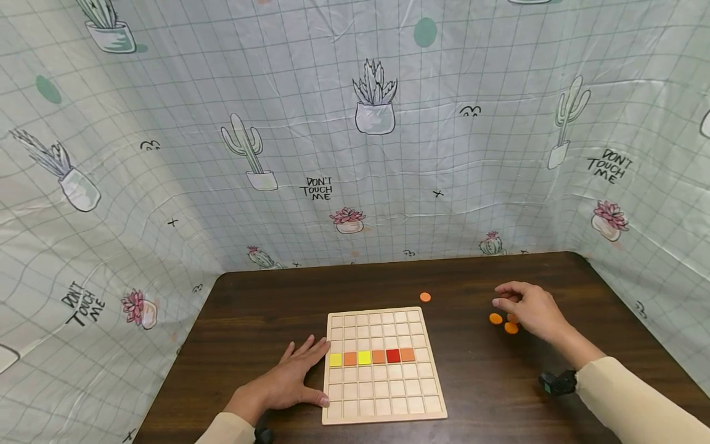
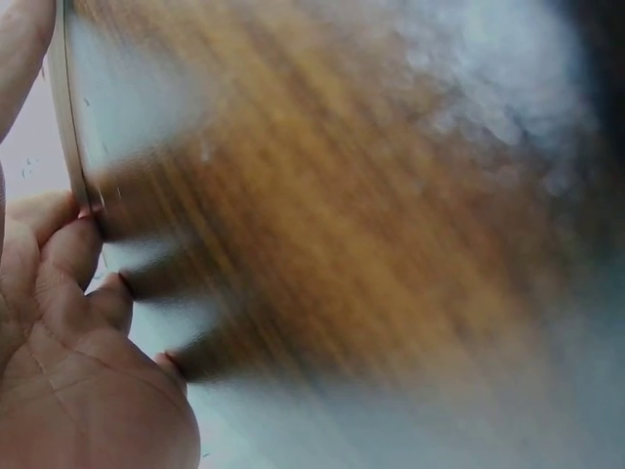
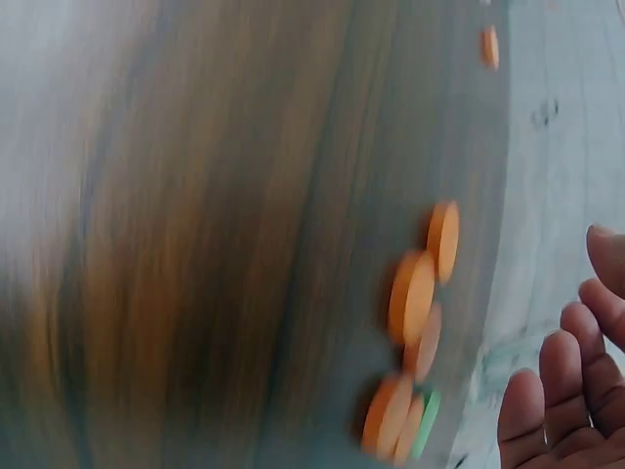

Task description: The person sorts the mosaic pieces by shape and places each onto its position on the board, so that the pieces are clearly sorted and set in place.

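My left hand [image 1: 288, 377] lies with spread fingers along the left edge of a pale wooden grid board [image 1: 383, 391], its thumb and fingertips right at the rim. One row of the board holds square tiles: yellow [image 1: 336, 359], orange [image 1: 350, 358] and red [image 1: 393, 356]. Over on the right side, my right hand [image 1: 535, 311] hovers with loosely bent fingers above several orange discs [image 1: 511, 328]. Nothing shows between its fingers. In the right wrist view the orange discs [image 3: 411, 296] lie close together, with a green disc [image 3: 426, 423] beside them.
A lone orange disc [image 1: 425, 297] lies on the dark wooden table [image 1: 266, 296] just behind the board. Behind and on both sides of the table hangs a curtain [image 1: 299, 123] printed with cacti. Dark straps with small devices [image 1: 557, 383] sit at the wrists.
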### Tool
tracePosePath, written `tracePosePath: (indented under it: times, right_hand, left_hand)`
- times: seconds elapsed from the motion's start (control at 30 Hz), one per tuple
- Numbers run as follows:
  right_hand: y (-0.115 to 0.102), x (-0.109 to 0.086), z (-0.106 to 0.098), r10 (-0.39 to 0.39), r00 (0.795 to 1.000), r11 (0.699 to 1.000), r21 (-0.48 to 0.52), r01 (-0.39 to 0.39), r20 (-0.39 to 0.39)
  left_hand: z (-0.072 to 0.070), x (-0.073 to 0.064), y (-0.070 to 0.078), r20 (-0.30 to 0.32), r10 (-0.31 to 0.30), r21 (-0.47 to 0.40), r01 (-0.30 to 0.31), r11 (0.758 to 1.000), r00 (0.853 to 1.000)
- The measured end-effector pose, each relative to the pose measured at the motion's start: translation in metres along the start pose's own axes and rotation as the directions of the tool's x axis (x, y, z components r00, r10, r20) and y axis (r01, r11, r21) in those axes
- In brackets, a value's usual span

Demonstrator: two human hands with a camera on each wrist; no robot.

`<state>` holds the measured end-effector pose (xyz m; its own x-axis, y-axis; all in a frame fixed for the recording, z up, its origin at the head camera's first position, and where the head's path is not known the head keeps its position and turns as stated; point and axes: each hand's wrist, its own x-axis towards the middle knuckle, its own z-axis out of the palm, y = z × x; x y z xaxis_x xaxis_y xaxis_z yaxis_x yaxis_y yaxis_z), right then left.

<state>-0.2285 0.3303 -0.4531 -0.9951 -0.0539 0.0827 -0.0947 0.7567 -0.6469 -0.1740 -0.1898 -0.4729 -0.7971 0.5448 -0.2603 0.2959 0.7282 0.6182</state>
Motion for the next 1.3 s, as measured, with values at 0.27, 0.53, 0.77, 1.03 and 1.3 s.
tracePosePath:
  times: [0.27,0.53,0.77,1.03,1.3]
  right_hand:
    - [0.039,0.006,-0.025,0.037,0.999,0.994,-0.099,-0.04,-0.035]
    - [0.062,0.013,-0.03,0.072,0.997,0.99,-0.124,-0.074,-0.022]
    - [0.073,0.02,-0.026,0.099,0.995,0.986,-0.136,-0.097,0.003]
    - [0.073,0.027,-0.023,0.21,0.977,0.965,-0.158,-0.212,-0.026]
    - [0.077,0.029,-0.022,0.163,0.987,0.983,-0.084,-0.16,0.019]
  left_hand:
    - [0.0,0.002,-0.001,0.007,-0.002,0.003,0.002,1.0,1.0]
    - [0.0,0.004,-0.002,0.008,0.001,0.004,-0.001,1.0,1.0]
    - [0.001,0.004,-0.002,0.007,0.005,-0.002,-0.005,1.0,1.0]
    - [0.001,0.003,-0.002,0.006,0.001,-0.003,-0.001,1.0,1.0]
    - [0.001,0.002,0.0,0.002,-0.016,-0.009,0.016,1.0,1.0]
